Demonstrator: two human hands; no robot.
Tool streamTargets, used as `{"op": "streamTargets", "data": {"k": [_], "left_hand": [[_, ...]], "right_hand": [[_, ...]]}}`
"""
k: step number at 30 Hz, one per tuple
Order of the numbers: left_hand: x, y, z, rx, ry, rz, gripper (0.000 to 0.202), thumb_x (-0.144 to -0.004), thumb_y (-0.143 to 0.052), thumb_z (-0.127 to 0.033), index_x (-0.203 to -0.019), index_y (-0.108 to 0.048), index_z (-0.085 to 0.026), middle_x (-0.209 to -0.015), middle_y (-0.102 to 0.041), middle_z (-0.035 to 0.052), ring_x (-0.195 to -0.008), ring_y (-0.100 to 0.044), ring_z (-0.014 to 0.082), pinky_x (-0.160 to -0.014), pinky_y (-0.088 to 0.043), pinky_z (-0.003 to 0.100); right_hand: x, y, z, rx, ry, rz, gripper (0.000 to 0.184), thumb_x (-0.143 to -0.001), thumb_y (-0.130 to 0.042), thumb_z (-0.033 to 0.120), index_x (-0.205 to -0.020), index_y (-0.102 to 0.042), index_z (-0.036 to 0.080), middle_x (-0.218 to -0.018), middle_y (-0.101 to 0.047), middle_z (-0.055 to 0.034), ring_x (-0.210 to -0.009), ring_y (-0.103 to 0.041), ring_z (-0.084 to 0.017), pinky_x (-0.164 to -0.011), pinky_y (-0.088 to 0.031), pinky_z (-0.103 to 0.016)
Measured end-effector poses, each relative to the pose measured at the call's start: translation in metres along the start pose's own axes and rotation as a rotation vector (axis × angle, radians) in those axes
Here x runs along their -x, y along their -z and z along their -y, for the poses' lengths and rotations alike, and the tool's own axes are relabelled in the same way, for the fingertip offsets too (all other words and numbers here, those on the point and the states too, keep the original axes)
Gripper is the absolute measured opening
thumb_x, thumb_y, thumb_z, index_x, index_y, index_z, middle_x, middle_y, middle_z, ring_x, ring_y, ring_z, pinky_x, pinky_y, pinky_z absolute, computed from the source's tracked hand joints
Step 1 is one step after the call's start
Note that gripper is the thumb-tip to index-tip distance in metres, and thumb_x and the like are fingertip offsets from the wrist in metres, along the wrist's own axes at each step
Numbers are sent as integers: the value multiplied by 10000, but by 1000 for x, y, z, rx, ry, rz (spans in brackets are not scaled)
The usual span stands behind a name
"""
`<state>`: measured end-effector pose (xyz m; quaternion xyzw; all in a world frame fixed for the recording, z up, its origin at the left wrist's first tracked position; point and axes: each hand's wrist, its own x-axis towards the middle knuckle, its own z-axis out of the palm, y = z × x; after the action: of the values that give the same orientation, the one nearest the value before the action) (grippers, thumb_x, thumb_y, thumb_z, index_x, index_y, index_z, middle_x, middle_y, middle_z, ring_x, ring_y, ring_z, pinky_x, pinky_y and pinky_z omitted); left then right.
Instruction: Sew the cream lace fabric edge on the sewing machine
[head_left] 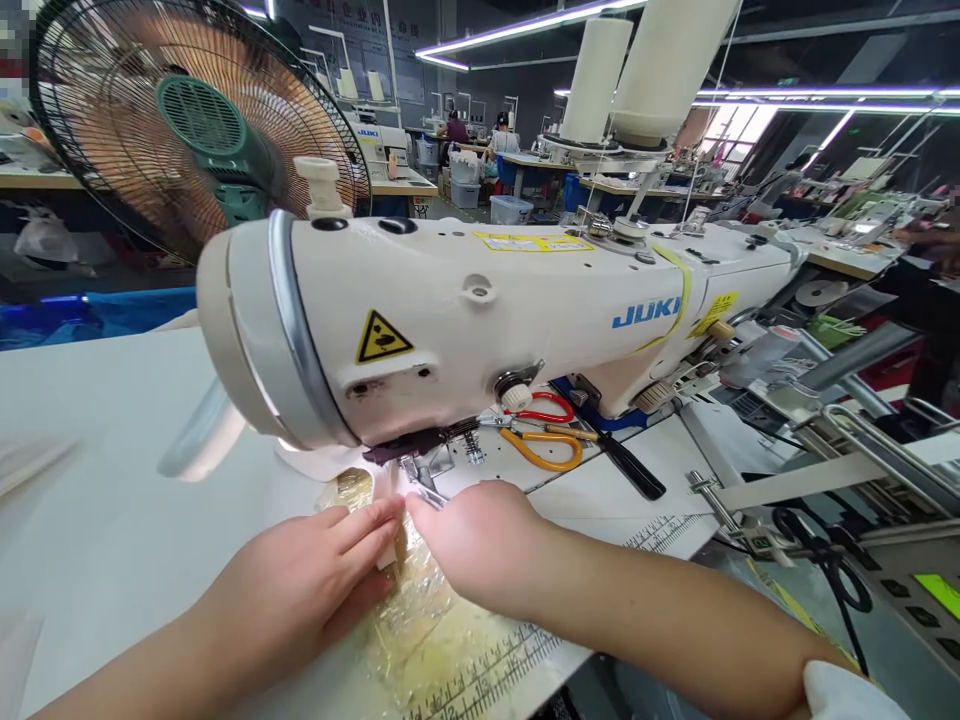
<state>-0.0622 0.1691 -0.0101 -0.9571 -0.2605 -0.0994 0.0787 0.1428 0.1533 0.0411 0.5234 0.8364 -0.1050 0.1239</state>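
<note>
A white JUKI sewing machine stands across the table. My left hand lies in front of its presser foot, fingers stretched forward and pressed on a small piece of white fabric that runs under the foot. My right hand is beside it, fingers curled and pinching the fabric edge right at the foot. Both hands rest over a patch of yellowish clear tape on the table. What the right fingertips hold is partly hidden.
Orange-handled scissors and red-handled scissors lie behind the foot. A large fan stands at the back left. Two big thread cones rise behind the machine. A printed ruler runs along the table's edge. Other workers sit far behind.
</note>
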Motion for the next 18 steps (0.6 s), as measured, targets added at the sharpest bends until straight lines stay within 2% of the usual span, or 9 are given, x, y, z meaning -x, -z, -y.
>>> {"op": "streamTargets", "data": {"k": [4,9,11,14,18], "left_hand": [[-2,-4,9,-8,3,-11,394,-1082,-337,-344,-1056,-712,-228,-1258,-758,57,-946,-740,224,-681,-567,324],[-5,-8,17,-41,17,-19,472,-1093,-280,-371,-1181,-715,-209,-1324,-738,63,-1008,-741,236,-719,-593,358],[-5,-10,20,-40,43,-22,496,-1091,-273,-397,-1173,-723,-205,-1327,-737,67,-1033,-740,240,-736,-600,370],[-6,-14,25,-68,66,-28,524,-1089,-255,-425,-1190,-720,-206,-1327,-738,69,-1072,-737,247,-747,-600,359],[-3,-16,32,-77,41,-73,504,-1069,-302,-449,-1202,-720,-201,-1294,-748,105,-965,-750,272,-694,-589,359]], "right_hand": [[-2,4,7,53,-21,127,904,-670,-840,128,-1507,-499,145,-683,-748,-63,-520,-668,-221,-466,-503,-279],[5,6,10,94,1,245,1045,-739,-786,153,-1639,-258,96,-884,-794,-145,-708,-753,-276,-522,-548,-314],[9,1,10,70,9,220,1031,-750,-767,157,-1641,-251,90,-940,-795,-156,-769,-762,-275,-536,-551,-310],[14,-11,9,41,26,138,1006,-713,-775,131,-1613,-328,86,-969,-786,-165,-808,-751,-270,-510,-523,-288],[20,-28,3,-9,52,17,909,-735,-771,219,-1568,-425,105,-908,-754,-147,-779,-724,-258,-537,-518,-289]]}}
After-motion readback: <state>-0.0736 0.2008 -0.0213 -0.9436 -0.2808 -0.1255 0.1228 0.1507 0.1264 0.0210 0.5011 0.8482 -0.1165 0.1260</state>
